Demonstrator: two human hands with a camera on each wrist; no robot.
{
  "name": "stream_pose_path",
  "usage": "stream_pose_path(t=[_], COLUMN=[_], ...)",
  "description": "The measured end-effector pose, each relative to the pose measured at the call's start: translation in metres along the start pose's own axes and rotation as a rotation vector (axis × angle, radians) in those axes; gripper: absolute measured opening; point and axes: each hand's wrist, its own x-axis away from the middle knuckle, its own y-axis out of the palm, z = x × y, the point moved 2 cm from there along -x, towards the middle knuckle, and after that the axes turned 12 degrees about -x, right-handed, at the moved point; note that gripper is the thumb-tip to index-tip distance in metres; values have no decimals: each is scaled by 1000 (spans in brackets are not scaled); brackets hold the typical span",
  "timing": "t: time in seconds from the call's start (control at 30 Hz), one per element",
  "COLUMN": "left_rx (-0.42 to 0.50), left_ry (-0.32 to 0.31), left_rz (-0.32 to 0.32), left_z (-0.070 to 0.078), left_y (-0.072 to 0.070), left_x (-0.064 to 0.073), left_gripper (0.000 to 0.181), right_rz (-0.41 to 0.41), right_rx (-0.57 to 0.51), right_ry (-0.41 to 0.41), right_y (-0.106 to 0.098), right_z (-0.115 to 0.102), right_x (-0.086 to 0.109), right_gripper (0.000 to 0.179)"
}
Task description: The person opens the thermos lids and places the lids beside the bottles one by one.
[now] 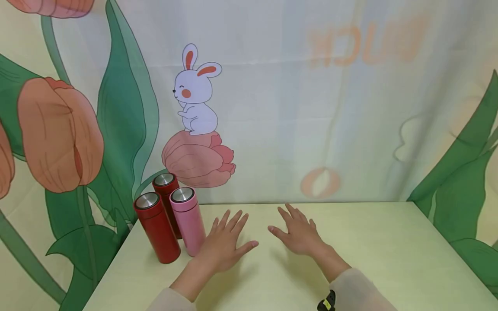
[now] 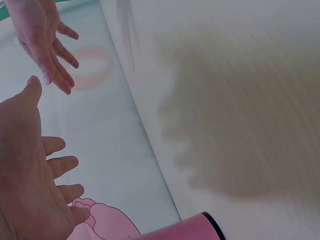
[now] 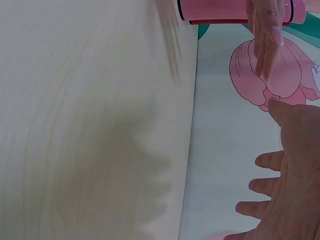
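Note:
My left hand (image 1: 223, 245) hovers palm down over the table, fingers spread and holding nothing. Just left of it stands a pink thermos flask (image 1: 189, 224) with a steel-topped lid; in the head view the hand's edge overlaps its lower side. A red thermos flask (image 1: 158, 231) stands to the left of the pink one, and a second red flask (image 1: 166, 185) is partly hidden behind them. My right hand (image 1: 298, 233) is also held above the table, its fingers spread, with nothing in it. In the left wrist view the pink flask (image 2: 187, 229) shows at the bottom edge.
The pale wood-grain table (image 1: 381, 250) reaches back to a hanging cloth (image 1: 272, 108) printed with tulips and a rabbit. All the flasks stand upright near the table's left edge. A black-and-yellow object (image 1: 327, 301) sits by the right sleeve cuff.

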Motion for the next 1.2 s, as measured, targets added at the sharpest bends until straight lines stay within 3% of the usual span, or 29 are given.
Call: stream_pose_path(t=[0.4,0.63,1.2], left_rx=[174,256,370], left_ry=[-34,-91,-185], left_rz=[12,36,96], left_z=[-8,-17,-31], left_y=[-3,-1,-8], left_x=[19,29,49], left_gripper=[84,82,75], right_rz=[6,-21,-54], right_rx=[-126,-257,-428], right_ry=[-72,-86,-108], right_y=[12,26,53], right_z=[-13,-19,-34], right_x=[5,8,4], right_gripper=[76,74,73])
